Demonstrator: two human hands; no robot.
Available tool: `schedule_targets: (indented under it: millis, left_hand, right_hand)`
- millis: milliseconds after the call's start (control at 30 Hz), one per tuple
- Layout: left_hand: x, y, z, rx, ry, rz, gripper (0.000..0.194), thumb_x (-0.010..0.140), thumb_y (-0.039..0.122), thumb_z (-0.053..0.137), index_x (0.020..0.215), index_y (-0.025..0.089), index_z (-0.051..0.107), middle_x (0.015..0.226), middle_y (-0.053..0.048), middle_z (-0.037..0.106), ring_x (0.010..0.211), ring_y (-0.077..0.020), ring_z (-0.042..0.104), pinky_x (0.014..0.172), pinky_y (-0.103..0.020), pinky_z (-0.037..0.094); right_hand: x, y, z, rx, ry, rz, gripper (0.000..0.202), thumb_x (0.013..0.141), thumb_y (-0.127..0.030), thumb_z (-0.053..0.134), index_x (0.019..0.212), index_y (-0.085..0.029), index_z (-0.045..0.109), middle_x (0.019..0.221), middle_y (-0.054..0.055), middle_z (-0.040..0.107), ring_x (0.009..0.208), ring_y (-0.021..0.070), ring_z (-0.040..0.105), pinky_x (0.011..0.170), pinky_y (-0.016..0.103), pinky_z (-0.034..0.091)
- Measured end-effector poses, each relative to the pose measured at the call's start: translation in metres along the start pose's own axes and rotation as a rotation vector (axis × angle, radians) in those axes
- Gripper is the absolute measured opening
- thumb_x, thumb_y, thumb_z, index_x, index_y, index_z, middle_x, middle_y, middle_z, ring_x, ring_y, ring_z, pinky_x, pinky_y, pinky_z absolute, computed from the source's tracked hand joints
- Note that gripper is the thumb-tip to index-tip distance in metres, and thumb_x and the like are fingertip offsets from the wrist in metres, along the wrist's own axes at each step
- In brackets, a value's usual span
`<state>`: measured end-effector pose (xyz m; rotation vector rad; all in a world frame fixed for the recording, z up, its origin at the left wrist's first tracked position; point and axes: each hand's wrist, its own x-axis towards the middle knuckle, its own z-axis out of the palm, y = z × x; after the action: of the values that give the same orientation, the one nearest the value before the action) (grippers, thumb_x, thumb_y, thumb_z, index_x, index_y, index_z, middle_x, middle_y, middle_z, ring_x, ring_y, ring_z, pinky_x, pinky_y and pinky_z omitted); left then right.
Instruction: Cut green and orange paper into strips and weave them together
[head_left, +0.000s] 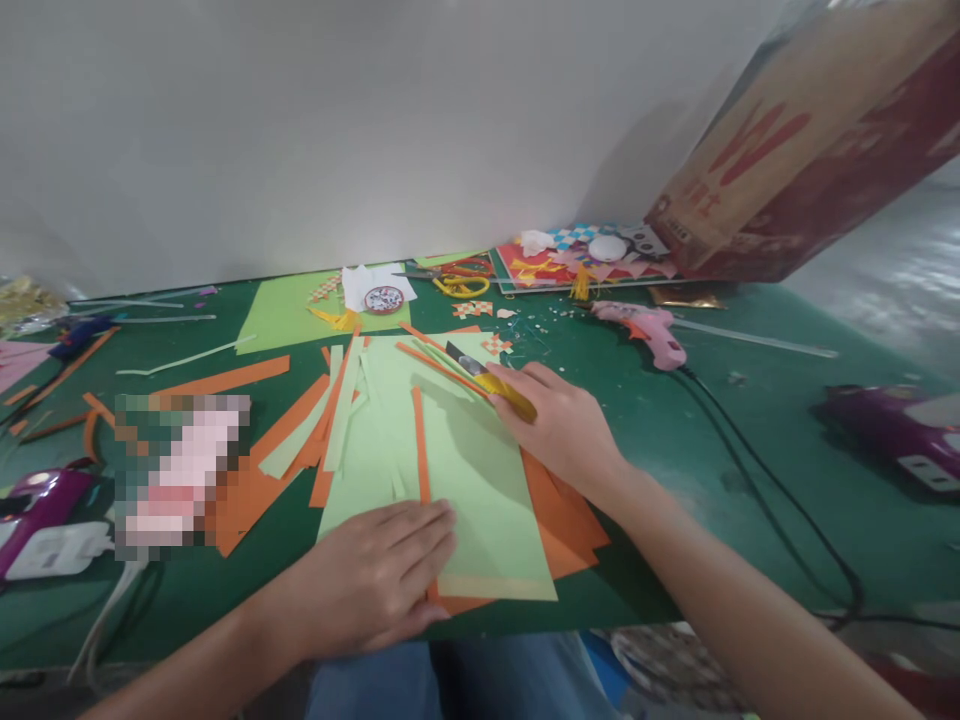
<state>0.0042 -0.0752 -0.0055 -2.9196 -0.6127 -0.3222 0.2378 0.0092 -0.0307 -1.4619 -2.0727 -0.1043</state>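
My left hand (386,572) lies flat with fingers stretched over the near left part of a pale green paper sheet (487,490). Under its fingertips runs the lower end of a narrow orange paper strip (421,440). My right hand (559,420) is closed round a yellow utility knife (514,392), whose dark blade points up and left above the sheet. Thin green and orange strips (442,368) lie by the blade. More green strips (339,425) are spread over the sheet's left side. Orange paper (566,520) shows from beneath the sheet on the right.
Orange scraps and a pixelated pink object (184,470) are at left. Yellow-handled scissors (461,288) lie at the back, near a white paper with a round patterned piece (384,299). A pink glue gun (645,330) trails a cord at right. A large paper bag (795,150) stands back right.
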Motion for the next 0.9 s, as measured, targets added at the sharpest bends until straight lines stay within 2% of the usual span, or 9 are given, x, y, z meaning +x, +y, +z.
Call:
schedule_targets:
  millis: [267,467,533,600,667,733,900]
  left_hand:
    - [0.004,-0.007,0.000,0.051,0.017,0.004,0.044,0.099,0.028,0.027,0.105,0.008,0.066,0.112,-0.008,0.069,0.107,-0.0195,0.062,0.090,-0.030,0.049]
    - [0.009,-0.013,-0.002,0.012,0.054,-0.003,0.046,0.099,0.033,0.028,0.098,0.009,0.067,0.103,-0.009,0.071,0.099,-0.0196,0.065,0.086,-0.031,0.052]
    - [0.013,-0.021,-0.003,-0.017,0.063,-0.033,0.038,0.097,0.028,0.032,0.098,0.011,0.066,0.103,-0.009,0.071,0.099,-0.0198,0.064,0.089,-0.033,0.050]
    - [0.018,-0.033,-0.002,-0.012,0.059,-0.132,0.031,0.094,0.027,0.039,0.101,0.010,0.064,0.105,-0.011,0.069,0.101,-0.0228,0.062,0.091,-0.038,0.049]
    - [0.025,-0.047,0.000,-0.054,-0.007,-0.216,0.027,0.090,0.029,0.045,0.097,0.011,0.064,0.103,-0.012,0.067,0.102,-0.0249,0.059,0.086,-0.038,0.050]
    - [0.034,-0.060,0.005,-0.101,-0.076,-0.181,0.020,0.087,0.026,0.047,0.088,0.014,0.063,0.098,-0.011,0.064,0.097,-0.0246,0.058,0.082,-0.037,0.050]
    - [0.049,-0.085,0.019,-0.158,-0.100,-0.050,0.020,0.086,0.022,0.044,0.073,0.016,0.058,0.083,-0.008,0.058,0.078,-0.0186,0.053,0.076,-0.034,0.046]
  right_hand:
    - [0.000,0.000,0.000,-0.002,0.010,0.005,0.034,0.087,-0.028,0.047,0.115,-0.019,0.065,0.085,0.005,0.065,0.065,0.0156,0.060,0.052,0.024,0.040]
    - [0.000,-0.001,0.000,-0.004,0.002,0.009,0.035,0.087,-0.028,0.047,0.116,-0.019,0.065,0.085,0.006,0.065,0.066,0.0158,0.060,0.053,0.024,0.041]
    - [0.000,-0.001,0.000,-0.007,0.003,0.011,0.035,0.087,-0.028,0.047,0.116,-0.019,0.065,0.085,0.006,0.065,0.065,0.0157,0.060,0.053,0.024,0.040]
    - [0.000,-0.002,0.000,-0.008,0.002,0.014,0.035,0.087,-0.029,0.047,0.115,-0.020,0.065,0.084,0.006,0.064,0.064,0.0156,0.060,0.052,0.024,0.040]
    - [0.000,-0.002,0.000,-0.011,-0.003,0.016,0.035,0.088,-0.030,0.046,0.115,-0.021,0.065,0.084,0.005,0.064,0.064,0.0153,0.059,0.052,0.024,0.039]
    - [-0.001,-0.002,0.000,-0.015,-0.008,0.014,0.035,0.088,-0.030,0.046,0.116,-0.021,0.064,0.085,0.006,0.064,0.063,0.0152,0.059,0.051,0.024,0.039]
    - [0.000,-0.001,0.001,-0.022,-0.015,0.019,0.036,0.088,-0.030,0.046,0.117,-0.020,0.063,0.084,0.006,0.065,0.065,0.0157,0.059,0.052,0.024,0.039]
